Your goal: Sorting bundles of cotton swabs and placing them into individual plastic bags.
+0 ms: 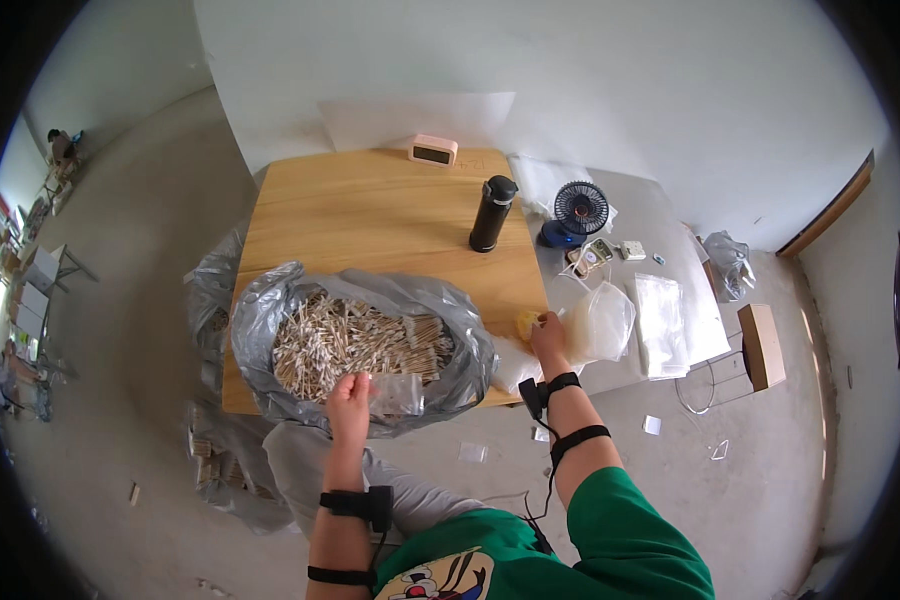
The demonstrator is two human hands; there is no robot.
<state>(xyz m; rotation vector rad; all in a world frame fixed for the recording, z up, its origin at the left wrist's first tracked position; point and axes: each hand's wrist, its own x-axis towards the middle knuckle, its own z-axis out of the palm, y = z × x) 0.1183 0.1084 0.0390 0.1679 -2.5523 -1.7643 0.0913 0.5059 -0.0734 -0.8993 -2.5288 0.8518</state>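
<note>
A large grey plastic bag [475, 352] lies open at the near edge of the wooden table, full of loose cotton swabs [345, 345]. At its near rim, my left hand [348, 403] is closed in a pinch on a small clear plastic bag [398, 395], which hangs to the right over the grey bag. My right hand [548, 338] reaches to the table's right edge. Its fingers are bent together at a small yellow thing [526, 322], partly hidden by them; its kind cannot be made out. Just right of that hand stands a whitish, translucent plastic bag [603, 322].
A black bottle [493, 213] and a pink clock [433, 151] stand on the wooden table [370, 215]. On the side surface are a small fan [580, 210], a phone-like device [590, 258] and flat clear bags [660, 325]. Another swab-filled bag [232, 470] rests low at the left.
</note>
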